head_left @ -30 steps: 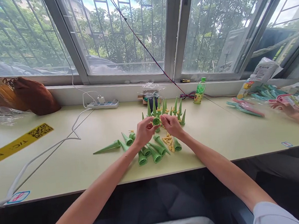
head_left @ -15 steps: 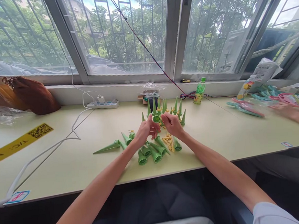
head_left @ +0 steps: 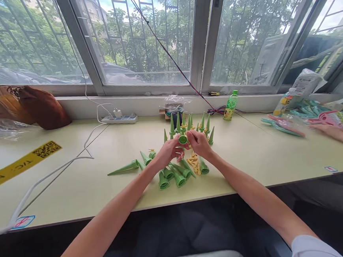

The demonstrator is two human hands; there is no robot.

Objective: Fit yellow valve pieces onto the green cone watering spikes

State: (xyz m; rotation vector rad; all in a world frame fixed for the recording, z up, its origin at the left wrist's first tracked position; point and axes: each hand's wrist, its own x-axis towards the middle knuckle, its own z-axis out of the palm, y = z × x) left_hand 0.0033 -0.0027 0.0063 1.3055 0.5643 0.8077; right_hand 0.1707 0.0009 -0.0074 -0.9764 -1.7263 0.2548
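Observation:
Both my hands meet above the table centre around one green cone [head_left: 183, 139], its round open end facing me. My left hand [head_left: 169, 151] grips the cone from the left, fingers curled. My right hand [head_left: 200, 142] pinches at the cone's rim from the right. Below them lie several green cones [head_left: 175, 175] on their sides and a small heap of yellow pieces [head_left: 194, 162]. Behind my hands several green cones [head_left: 189, 124] stand upright, points up. One long cone [head_left: 123, 168] lies apart to the left.
A white power strip [head_left: 120, 118] with a white cable [head_left: 52, 169] sits at the back left, near a brown bag [head_left: 43, 107]. A green bottle [head_left: 230, 105] stands back right. Another person's hand [head_left: 328, 128] works among teal and pink packs [head_left: 284, 123] at right. Yellow tape [head_left: 20, 164] lies left.
My hands have drifted slightly up and away with the cone. My right fingers have closed in on its rim. The other person's hand has shifted at right.

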